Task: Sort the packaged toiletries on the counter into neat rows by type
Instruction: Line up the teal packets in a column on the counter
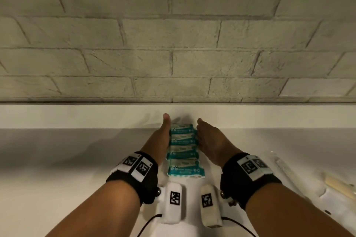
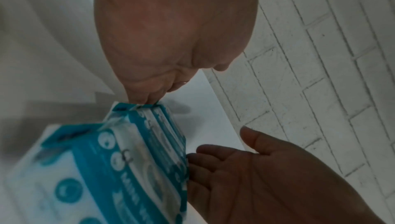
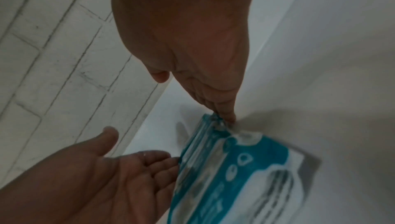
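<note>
While flanked by both hands: four teal-and-white packs [image 1: 184, 150] lined up in one column on the white bench [image 1: 57, 159].
Nearest: wrist bands with printed markers, one per forearm.
Right edge: long clear-wrapped items [image 1: 327, 183], well apart from the column.
Left hand [image 1: 158, 138]: grip flat, fingers straight, pressed to the column's left side.
Right hand [image 1: 210, 140]: grip flat, fingers straight, touching the right side.
Farthest: grey brick wall [image 1: 173, 34].
</note>
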